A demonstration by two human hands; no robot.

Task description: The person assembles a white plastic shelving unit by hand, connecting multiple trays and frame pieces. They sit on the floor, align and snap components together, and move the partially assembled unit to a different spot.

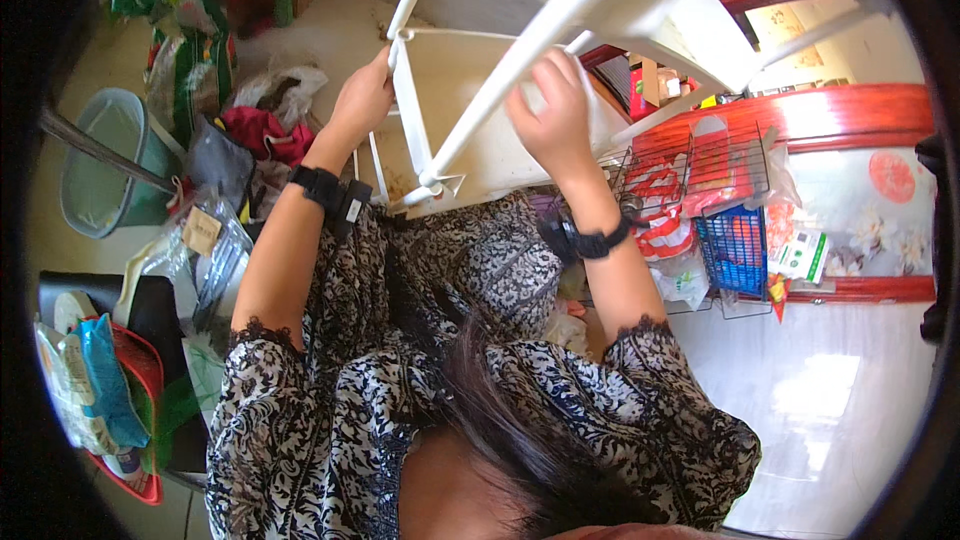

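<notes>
- Our left hand (365, 95) is closed on the side edge of the white rack (485, 117), just below its upper left corner. Most of the fingertips are hidden behind the edge.
- Our right hand (555, 110) has bent fingers and lies over the pale panel (450, 60), beyond the slanting pole. We cannot tell whether it grips anything.
- The rack is tilted in front of us, its near end close to the lap of our dress (300, 420), its far end reaching up and away.
- With only 1 grip plainly seen, we would do well to make the left hand the anchor, holding the edge firmly so the rack does not twist.
- The near end could rest against our lap, we judge, leaving the 2 hands less weight to carry.
- The right hand should press evenly and stay clear of the corner joints, where skin could get pinched.
- We should watch the black strap (590, 235) on the right wrist, which could snag on the frame.
- Turning should be slow: the bucket (155, 150) stands to our left and the blue basket (733, 250) to our right, so a swinging pole could knock either.
</notes>
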